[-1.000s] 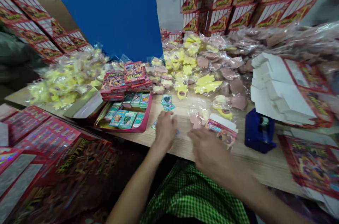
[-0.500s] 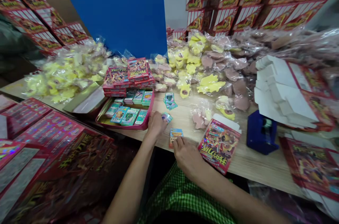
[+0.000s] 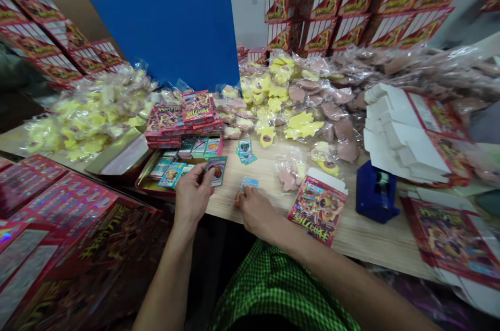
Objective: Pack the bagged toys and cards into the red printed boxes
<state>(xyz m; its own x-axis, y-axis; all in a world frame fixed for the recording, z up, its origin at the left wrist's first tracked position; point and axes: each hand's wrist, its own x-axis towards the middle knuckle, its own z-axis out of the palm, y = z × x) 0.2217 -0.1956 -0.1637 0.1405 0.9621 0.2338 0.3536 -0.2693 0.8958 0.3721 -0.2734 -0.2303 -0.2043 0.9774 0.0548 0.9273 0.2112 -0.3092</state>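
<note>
Teal card [image 3: 216, 170] in left hand [image 3: 191, 196]; red box [image 3: 317, 209] lettering illegible

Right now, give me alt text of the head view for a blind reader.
Over a wooden table, the left hand holds a dark trading card and the right hand a small blue card, beside a tray of cards. Bagged yellow items, pink items and red boxes crowd behind.

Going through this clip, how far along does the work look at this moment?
Looks done: red boxes stand stacked behind the card tray. In hand: the left hand holds a dark card, and the right hand pinches a small blue card. Looks left: piles of bagged yellow and pink toys and flat white-backed cartons remain on the table.
</note>
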